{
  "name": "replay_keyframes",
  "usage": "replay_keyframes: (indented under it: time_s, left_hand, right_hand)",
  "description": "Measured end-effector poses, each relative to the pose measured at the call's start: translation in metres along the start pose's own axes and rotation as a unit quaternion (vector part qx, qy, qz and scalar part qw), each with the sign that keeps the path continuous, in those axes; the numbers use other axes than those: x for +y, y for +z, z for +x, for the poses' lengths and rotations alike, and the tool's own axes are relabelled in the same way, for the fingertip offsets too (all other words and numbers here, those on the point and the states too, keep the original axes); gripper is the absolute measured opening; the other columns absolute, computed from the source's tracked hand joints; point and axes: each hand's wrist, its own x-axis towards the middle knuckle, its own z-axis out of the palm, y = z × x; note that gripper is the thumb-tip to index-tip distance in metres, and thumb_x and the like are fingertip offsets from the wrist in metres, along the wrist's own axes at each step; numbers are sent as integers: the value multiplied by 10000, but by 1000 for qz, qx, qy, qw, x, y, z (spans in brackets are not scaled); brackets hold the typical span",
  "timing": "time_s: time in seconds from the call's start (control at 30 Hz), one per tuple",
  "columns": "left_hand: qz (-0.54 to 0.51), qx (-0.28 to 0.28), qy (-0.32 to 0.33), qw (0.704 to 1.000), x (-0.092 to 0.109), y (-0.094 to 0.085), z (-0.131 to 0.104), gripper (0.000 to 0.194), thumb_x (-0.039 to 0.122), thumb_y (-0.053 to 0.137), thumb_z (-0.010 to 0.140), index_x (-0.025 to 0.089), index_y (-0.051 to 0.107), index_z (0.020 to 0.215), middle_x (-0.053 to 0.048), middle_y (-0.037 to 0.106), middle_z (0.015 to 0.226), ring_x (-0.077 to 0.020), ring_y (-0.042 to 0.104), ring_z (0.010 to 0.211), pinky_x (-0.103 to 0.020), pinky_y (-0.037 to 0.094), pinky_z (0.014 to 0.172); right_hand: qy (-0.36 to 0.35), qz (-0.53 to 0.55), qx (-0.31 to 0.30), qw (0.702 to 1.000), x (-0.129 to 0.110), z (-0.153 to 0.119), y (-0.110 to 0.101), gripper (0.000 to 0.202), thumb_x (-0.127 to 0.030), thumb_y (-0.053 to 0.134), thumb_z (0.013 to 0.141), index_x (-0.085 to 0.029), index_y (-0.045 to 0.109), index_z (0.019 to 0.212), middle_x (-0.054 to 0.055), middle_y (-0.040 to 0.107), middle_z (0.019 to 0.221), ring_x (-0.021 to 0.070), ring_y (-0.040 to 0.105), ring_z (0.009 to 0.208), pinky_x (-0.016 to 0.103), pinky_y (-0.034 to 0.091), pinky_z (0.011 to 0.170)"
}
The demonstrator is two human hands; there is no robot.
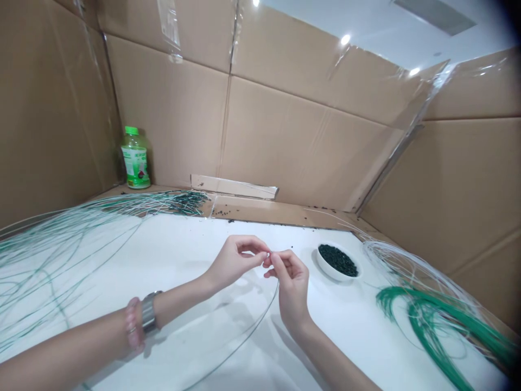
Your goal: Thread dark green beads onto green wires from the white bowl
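Over the white tabletop (171, 255), my two hands meet fingertip to fingertip. My left hand (242, 255) is closed in a pinch, and whatever lies between its fingertips is too small to make out. My right hand (291, 282) is also pinched, with thumb against forefinger. From its fingers a thin dark wire (257, 325) hangs in a curve toward the table's near edge. A white bowl (331, 273) full of small dark green pieces (338, 259) stands just right of my right hand.
Long green and white strands (81, 228) spread across the left side, their dark ends (189, 202) bunched at the back. Green wire coils (431, 315) and white strands (407, 258) lie right. A green-capped bottle (136, 160) stands back left. Cardboard walls (309, 136) enclose the table.
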Motion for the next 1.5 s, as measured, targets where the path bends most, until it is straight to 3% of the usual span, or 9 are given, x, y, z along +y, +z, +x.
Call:
replay_keyframes:
  time_s: [0.63,0.93,1.27,1.4,1.5]
  left_hand:
    - [-13,25,-10,1000,-1,1,-3,114,212,681,690,130,630,628,-15,604,612,-113,587,570,-214,516,558]
    - [2,11,22,1000,-6,-2,-6,130,228,670,726,130,609,666,-8,581,655,-113,594,596,-207,503,559]
    - [-6,19,2,1000,-3,2,-7,157,244,678,711,118,600,658,-8,562,667,-106,553,621,-206,496,567]
    - [-31,22,-5,999,-1,1,-5,134,223,704,695,114,633,665,-10,601,674,-98,571,630,-190,497,589]
    - [-50,61,-2,997,10,-4,1,121,204,751,655,127,671,702,-10,654,691,-93,600,651,-174,500,622]
  right_hand:
    - [16,-6,-14,1000,-4,0,3,250,-381,660,757,-161,642,640,15,613,603,123,581,597,236,525,535]
    - [25,-9,-14,1000,-3,-2,3,260,-384,657,762,-161,627,632,6,605,596,116,582,568,238,523,542]
    - [31,36,-7,999,1,-2,4,250,-375,666,769,-168,635,632,-11,594,606,93,566,592,215,506,589]
    - [15,29,-8,999,1,-2,1,231,-353,649,794,-168,627,657,-16,602,617,88,569,603,210,507,601]
    - [-37,0,-3,999,-4,2,-3,216,-330,626,819,-171,619,674,-17,613,628,88,583,611,206,514,605]
